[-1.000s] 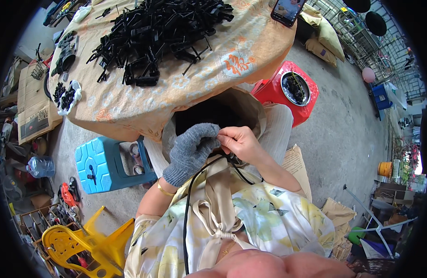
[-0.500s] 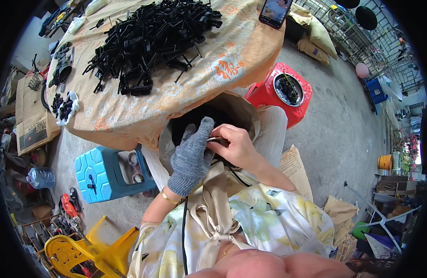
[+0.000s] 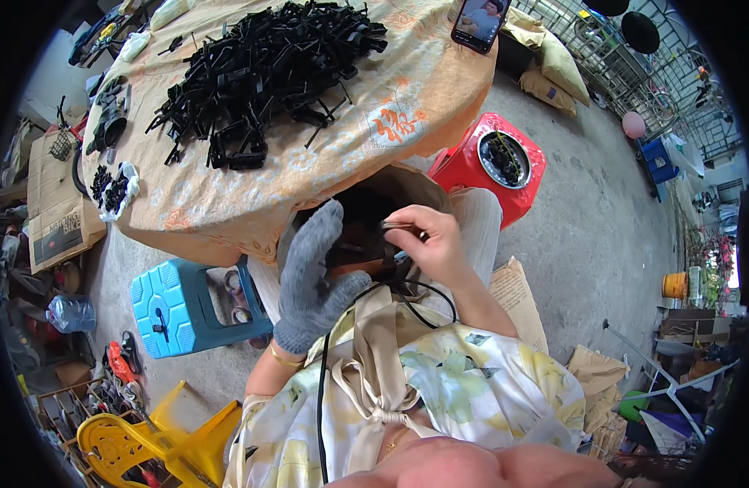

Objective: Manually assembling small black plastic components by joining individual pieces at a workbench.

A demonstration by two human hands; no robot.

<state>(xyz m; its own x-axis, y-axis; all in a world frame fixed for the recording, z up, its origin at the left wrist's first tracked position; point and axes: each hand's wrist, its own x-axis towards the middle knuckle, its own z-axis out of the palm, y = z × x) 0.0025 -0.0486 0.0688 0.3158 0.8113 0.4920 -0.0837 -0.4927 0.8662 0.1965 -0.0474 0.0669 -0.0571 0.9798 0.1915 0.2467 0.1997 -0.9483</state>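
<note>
My left hand [image 3: 305, 281], in a grey knitted glove, is open, its thumb apart from the straight fingers and nothing in its palm. My bare right hand [image 3: 429, 240] pinches a small thin metal tool [image 3: 390, 225] whose exact kind is too small to tell. Both hands are over an open beige sack [image 3: 419, 180] between my knees; its inside is dark and its contents hard to make out. Beyond it, on the cloth-covered table [image 3: 309, 175], lies a big heap of black plastic parts [image 3: 256, 85].
A small bag of tiny black pieces [image 3: 114, 191] and a propped phone [image 3: 477, 23] are on the table. A red stool [image 3: 472, 163] with a metal bowl [image 3: 504, 159] stands right, a blue stool [image 3: 167, 305] left. A black cord [image 3: 323, 407] hangs across my lap.
My hands have moved apart. The left has opened and shifted left; the right has moved slightly right, still pinching the metal tool. More of the sack's opening shows.
</note>
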